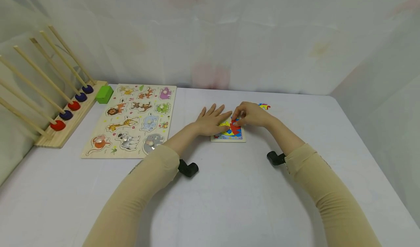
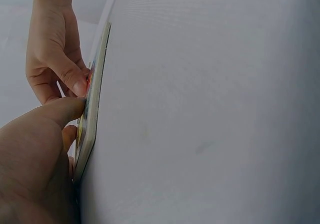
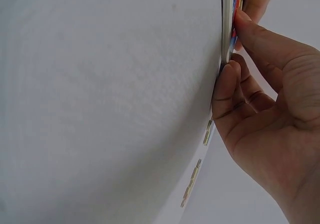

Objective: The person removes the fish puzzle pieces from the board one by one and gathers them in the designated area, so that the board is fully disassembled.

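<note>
A small jigsaw puzzle board (image 1: 228,140) with a blue, yellow and red picture lies flat on the white table. My left hand (image 1: 210,124) is spread over its left side, fingers straight, with the thumb across the yellow part. From the right, my right hand (image 1: 252,115) pinches a red puzzle piece (image 1: 234,127) between thumb and curled fingers, down at the board's surface. In the right wrist view, the right thumb (image 3: 260,37) presses on the picture, and the other fingertips come down beside the board's edge. The left hand covers part of the picture.
Loose puzzle pieces (image 1: 264,106) lie just behind the right hand; the right wrist view shows them flat on the table. To the left are an animal peg puzzle (image 1: 137,121), a green block (image 1: 104,94) and a wooden rack (image 1: 70,119) with upright rods and red and blue beads.
</note>
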A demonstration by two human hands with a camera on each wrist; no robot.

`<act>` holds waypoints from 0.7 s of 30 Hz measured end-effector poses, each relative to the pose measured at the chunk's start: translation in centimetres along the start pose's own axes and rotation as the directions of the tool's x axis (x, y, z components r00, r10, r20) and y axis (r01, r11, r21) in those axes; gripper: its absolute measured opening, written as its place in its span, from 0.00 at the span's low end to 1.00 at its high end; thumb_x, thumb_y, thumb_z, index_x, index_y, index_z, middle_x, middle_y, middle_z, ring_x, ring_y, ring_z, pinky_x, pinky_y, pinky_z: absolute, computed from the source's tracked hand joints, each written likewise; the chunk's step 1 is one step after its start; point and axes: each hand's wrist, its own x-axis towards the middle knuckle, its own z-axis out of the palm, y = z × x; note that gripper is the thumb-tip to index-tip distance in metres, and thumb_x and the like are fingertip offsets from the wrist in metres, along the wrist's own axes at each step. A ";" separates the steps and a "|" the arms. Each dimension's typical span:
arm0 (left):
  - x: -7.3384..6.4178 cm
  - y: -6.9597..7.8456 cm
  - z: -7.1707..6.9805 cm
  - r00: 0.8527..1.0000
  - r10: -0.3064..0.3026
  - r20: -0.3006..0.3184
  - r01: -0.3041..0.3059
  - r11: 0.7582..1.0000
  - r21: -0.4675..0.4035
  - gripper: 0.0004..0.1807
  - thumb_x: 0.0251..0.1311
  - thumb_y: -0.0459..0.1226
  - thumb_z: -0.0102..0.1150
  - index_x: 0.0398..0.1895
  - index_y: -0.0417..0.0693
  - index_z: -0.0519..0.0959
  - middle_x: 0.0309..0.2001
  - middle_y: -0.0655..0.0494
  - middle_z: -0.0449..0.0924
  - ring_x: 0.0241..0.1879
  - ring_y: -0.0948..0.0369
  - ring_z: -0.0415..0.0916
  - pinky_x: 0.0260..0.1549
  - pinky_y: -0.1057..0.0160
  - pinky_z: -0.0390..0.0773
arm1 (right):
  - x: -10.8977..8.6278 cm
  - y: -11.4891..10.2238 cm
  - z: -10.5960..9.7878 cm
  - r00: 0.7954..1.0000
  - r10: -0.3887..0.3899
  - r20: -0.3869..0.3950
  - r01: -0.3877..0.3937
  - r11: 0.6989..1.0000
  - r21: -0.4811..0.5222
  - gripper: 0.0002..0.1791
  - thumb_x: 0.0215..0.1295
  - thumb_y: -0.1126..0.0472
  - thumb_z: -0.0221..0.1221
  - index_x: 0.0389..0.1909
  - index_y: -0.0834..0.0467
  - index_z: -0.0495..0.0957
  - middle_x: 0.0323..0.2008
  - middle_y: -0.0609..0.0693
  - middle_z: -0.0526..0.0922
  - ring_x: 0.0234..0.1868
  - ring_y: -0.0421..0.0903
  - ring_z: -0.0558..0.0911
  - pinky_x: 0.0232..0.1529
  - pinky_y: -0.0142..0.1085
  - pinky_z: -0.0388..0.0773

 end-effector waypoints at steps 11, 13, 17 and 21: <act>0.2 -0.1 0.1 1.000 -0.005 0.002 0.005 1.000 0.000 0.36 0.71 0.61 0.37 0.80 0.69 0.45 0.82 0.56 0.31 0.81 0.48 0.22 0.76 0.38 0.25 | 0.0 0.0 0.0 1.000 -0.007 -0.003 0.007 1.000 -0.005 0.08 0.59 0.60 0.68 0.39 0.55 0.84 0.44 0.54 0.77 0.44 0.49 0.72 0.41 0.35 0.69; 0.2 -0.1 0.1 1.000 -0.005 0.002 0.005 1.000 -0.003 0.37 0.71 0.61 0.38 0.80 0.69 0.45 0.82 0.56 0.31 0.81 0.48 0.22 0.76 0.38 0.25 | 0.0 -0.1 0.0 1.000 -0.006 -0.004 0.006 1.000 -0.001 0.07 0.59 0.60 0.68 0.38 0.54 0.84 0.44 0.53 0.77 0.44 0.49 0.72 0.41 0.36 0.70; 0.1 -0.1 0.1 1.000 -0.002 -0.003 0.002 1.000 -0.004 0.37 0.71 0.60 0.38 0.80 0.68 0.45 0.82 0.55 0.31 0.81 0.48 0.22 0.76 0.38 0.25 | -0.1 -0.2 0.0 1.000 -0.008 -0.007 0.008 1.000 0.016 0.09 0.59 0.61 0.68 0.40 0.55 0.82 0.45 0.53 0.78 0.44 0.50 0.73 0.41 0.35 0.71; 0.0 0.0 0.0 1.000 -0.001 -0.008 0.001 1.000 0.007 0.37 0.71 0.61 0.38 0.79 0.68 0.45 0.82 0.55 0.32 0.81 0.47 0.23 0.77 0.38 0.27 | -0.1 -0.2 0.0 1.000 -0.009 -0.020 0.010 1.000 0.023 0.17 0.58 0.63 0.68 0.47 0.56 0.77 0.46 0.54 0.77 0.43 0.50 0.74 0.41 0.35 0.73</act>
